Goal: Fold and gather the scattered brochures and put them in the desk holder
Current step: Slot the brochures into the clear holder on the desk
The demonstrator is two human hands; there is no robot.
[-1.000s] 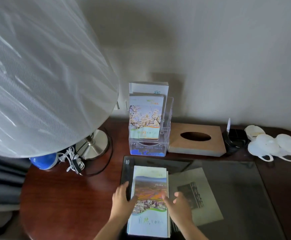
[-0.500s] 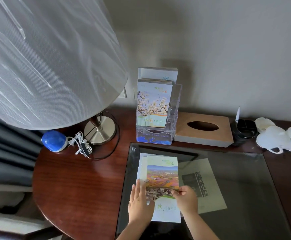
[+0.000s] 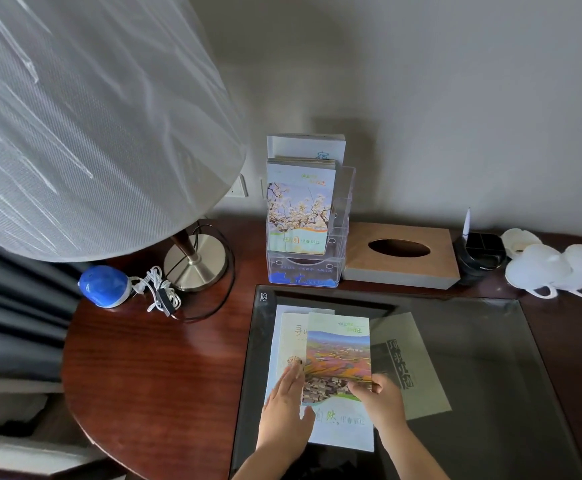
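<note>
A stack of brochures lies on the dark glass pad [image 3: 483, 341] in front of me. My right hand [image 3: 381, 401] pinches the lower right edge of the top brochure [image 3: 338, 355], which shows a colourful landscape and is lifted off the stack. My left hand [image 3: 284, 408] rests flat, fingers spread, on the white brochure [image 3: 291, 337] beneath it. The clear acrylic desk holder [image 3: 339, 237] stands at the back by the wall and holds a blossom-cover brochure [image 3: 300, 209], with others behind it.
A grey leaflet [image 3: 417, 368] lies right of the stack. A wooden tissue box [image 3: 402, 252], a black pen tray [image 3: 481, 251] and white cups [image 3: 556, 270] line the back. The lamp base [image 3: 196, 261], its big shade, a blue gadget [image 3: 104, 285] and a cord stand on the left.
My right hand has taken hold of the top brochure and shifted it right and up, uncovering the white brochure below. My left hand slid onto the stack. The camera view has moved back and higher.
</note>
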